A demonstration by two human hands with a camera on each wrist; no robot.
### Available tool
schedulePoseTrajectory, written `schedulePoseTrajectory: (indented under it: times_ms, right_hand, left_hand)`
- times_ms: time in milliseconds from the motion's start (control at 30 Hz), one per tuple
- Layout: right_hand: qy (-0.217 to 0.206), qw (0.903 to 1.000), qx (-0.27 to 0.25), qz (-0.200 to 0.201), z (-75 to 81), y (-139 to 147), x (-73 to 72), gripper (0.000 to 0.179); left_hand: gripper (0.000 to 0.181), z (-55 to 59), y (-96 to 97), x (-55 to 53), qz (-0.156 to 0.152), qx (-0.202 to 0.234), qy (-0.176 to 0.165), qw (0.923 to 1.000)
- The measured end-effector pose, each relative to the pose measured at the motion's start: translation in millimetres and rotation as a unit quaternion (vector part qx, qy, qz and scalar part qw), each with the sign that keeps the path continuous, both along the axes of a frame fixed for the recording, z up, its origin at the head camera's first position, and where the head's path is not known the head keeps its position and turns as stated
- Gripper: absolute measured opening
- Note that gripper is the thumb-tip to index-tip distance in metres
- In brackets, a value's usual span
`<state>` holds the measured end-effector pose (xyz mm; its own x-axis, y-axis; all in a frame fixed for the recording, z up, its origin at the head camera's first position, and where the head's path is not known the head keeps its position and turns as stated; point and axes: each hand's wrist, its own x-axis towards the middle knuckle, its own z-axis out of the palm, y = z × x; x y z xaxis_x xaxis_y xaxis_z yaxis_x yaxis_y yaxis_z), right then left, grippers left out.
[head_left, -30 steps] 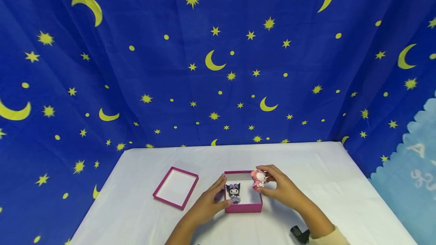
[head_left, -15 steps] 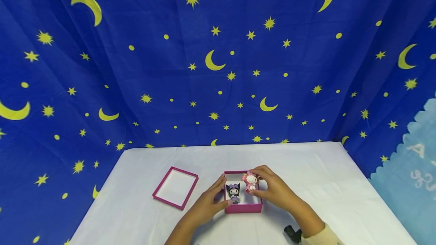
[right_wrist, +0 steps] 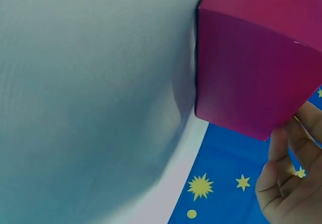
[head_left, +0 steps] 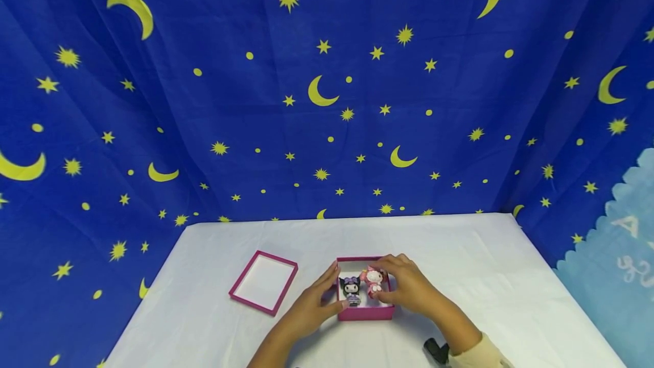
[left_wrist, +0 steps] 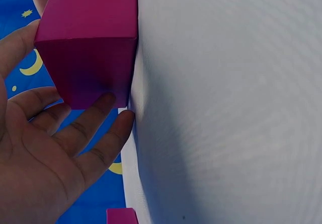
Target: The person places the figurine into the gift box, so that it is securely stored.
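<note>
In the head view, a pink box (head_left: 365, 314), white inside, stands uncovered on the white table. My left hand (head_left: 309, 312) holds its left side, thumb at the near corner and fingers along the back. The left wrist view shows several fingertips (left_wrist: 103, 100) against the box wall. A black-and-purple figurine (head_left: 351, 288) stands upright in the box's left half. My right hand (head_left: 414, 285) pinches a pink-and-white figurine (head_left: 374, 280) between thumb and fingers, low inside the right half, close beside the other. In the right wrist view, the box wall (right_wrist: 251, 73) hides the figurines.
The pink-rimmed lid (head_left: 263, 283) lies upturned, white inside showing, left of the box. A black device (head_left: 436, 351) is at my right wrist, by the beige sleeve (head_left: 480, 354). A blue curtain (head_left: 327, 129) with yellow moons and stars rises behind the table.
My right hand has carried the pink-and-white figurine left from the box's right rim and lowered it inside, beside the black-and-purple one. The left hand and box have stayed put.
</note>
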<state>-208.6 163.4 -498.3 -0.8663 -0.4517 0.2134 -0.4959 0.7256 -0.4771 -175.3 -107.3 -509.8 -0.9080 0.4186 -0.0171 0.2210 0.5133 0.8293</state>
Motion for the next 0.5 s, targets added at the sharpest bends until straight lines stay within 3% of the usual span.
schedulePoseTrajectory:
  times_ms: [500]
  right_hand:
    - [-0.028, 0.9967, 0.075, 0.009, 6.9, -13, -1.8, 0.057]
  left_hand:
    - [0.08, -1.1, -0.9, 0.6, -0.004, 0.012, -0.004, 0.9999]
